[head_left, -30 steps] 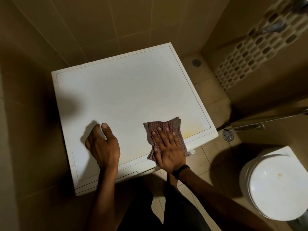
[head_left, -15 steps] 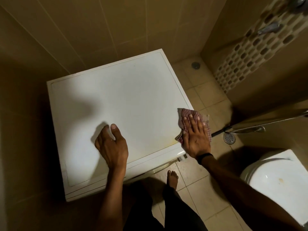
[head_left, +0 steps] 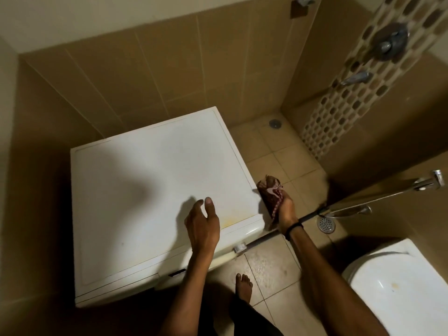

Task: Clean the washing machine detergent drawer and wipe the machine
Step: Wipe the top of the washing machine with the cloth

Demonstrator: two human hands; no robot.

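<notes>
Here we are above the white washing machine (head_left: pixel 145 185), looking down at its flat top. Our left hand (head_left: pixel 203 229) is over the front right part of that top with its fingers loose and slightly apart, gripping nothing. Whether the fingertips actually touch the surface we cannot tell, though their shadow falls on the lid just beyond and to the left of them.

Over to our right hand (head_left: pixel 286 208), black band (head_left: pixel 293 227) on the wrist. It is off the lid and down beside the machine's right edge, near the front corner. Its fingers are buried in the red checked cloth (head_left: pixel 271 190), which is bunched up around them, and they are grasping it. The bundle sits against the machine's upper right side, with a loose tail of fabric hanging back along the hand toward the wrist. A yellowish stain (head_left: pixel 230 223) marks the lid between our two hands, just right of the left fingers.

Past the right fingers lies tan floor tile (head_left: pixel 274 163). To the right of that wrist we see a round floor drain (head_left: pixel 326 224) and a chrome bar (head_left: pixel 388 193), and nearer to us the white toilet (head_left: pixel 400 294). Our bare foot (head_left: pixel 243 286) is planted on the tile below the machine's front.
</notes>
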